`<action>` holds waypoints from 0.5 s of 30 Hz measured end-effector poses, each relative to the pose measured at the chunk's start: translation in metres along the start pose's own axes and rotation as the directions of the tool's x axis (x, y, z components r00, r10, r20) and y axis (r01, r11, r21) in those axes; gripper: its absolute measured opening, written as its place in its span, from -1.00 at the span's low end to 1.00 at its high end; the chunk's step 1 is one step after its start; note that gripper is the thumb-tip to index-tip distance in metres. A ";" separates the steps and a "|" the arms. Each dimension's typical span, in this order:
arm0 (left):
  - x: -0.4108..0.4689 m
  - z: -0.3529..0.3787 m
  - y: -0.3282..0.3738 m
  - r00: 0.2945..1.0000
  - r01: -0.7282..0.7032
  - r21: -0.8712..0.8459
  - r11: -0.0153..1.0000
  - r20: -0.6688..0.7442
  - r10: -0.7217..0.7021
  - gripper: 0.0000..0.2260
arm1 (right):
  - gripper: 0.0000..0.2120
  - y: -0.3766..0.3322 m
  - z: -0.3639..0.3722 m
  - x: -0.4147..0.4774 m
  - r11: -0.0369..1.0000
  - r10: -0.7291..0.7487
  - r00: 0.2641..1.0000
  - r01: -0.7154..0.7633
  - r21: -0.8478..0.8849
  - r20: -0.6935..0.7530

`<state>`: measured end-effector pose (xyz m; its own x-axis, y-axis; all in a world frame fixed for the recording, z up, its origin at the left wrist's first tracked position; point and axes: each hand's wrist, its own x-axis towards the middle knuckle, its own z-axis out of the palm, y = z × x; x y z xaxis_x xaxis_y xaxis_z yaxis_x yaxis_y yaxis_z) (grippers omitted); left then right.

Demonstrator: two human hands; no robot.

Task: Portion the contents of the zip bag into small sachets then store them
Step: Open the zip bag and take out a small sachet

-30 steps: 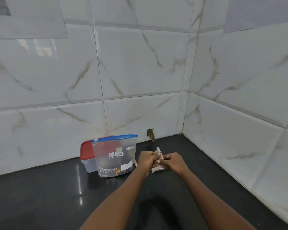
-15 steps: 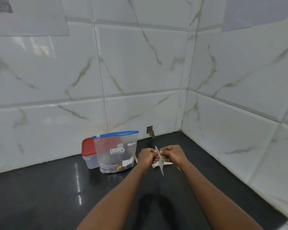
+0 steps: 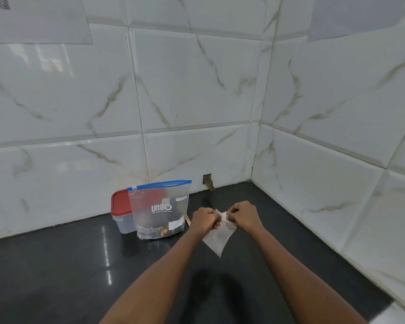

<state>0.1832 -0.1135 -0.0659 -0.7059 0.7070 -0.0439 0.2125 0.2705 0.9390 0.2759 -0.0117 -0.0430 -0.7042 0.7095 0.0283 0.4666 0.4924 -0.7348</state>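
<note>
A clear zip bag (image 3: 160, 210) with a blue zip strip and the print URGO stands upright on the black counter (image 3: 56, 265), with dark and orange contents at its bottom. To its right, my left hand (image 3: 204, 220) and my right hand (image 3: 243, 216) each pinch the top edge of a small translucent white sachet (image 3: 219, 237), which hangs below them above the counter. Behind the zip bag stands a clear plastic container (image 3: 122, 211) with a red lid.
White marble-pattern tiled walls close the counter at the back and on the right, meeting in a corner (image 3: 253, 178). A small hole (image 3: 207, 180) sits low in the back wall. A thin pale stick (image 3: 188, 220) shows beside the zip bag's right edge.
The sachet has turned from edge-on to flat and now hangs spread below both hands. My hands have drawn slightly apart along its top edge.
</note>
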 end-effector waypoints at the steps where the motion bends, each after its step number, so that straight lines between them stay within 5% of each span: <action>1: 0.000 0.000 0.001 1.000 -0.007 0.030 1.000 -0.002 0.007 -0.81 | -0.88 -0.002 0.001 -0.001 0.995 -0.059 0.998 0.059 -0.085 -0.002; 6: 0.004 0.001 0.004 0.999 -0.001 0.081 0.997 -0.037 0.004 -0.74 | -0.86 -0.008 0.006 -0.008 0.925 -0.263 0.965 0.252 -0.286 -0.002; 10: 0.002 -0.003 0.004 0.999 -0.002 0.154 0.988 -0.031 0.007 -0.73 | -0.84 0.002 0.001 -0.007 0.907 -0.283 0.956 0.241 -0.346 -0.075; 15: 0.001 -0.009 0.008 0.998 0.001 0.171 0.985 0.058 -0.011 -0.73 | -0.74 0.006 -0.002 -0.009 0.812 -0.358 0.911 0.412 -0.414 0.205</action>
<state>0.1782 -0.1168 -0.0557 -0.6674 0.7411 -0.0738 0.3245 0.3785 0.8668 0.2860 -0.0136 -0.0464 -0.9183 0.3666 0.1493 0.3101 0.9006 -0.3044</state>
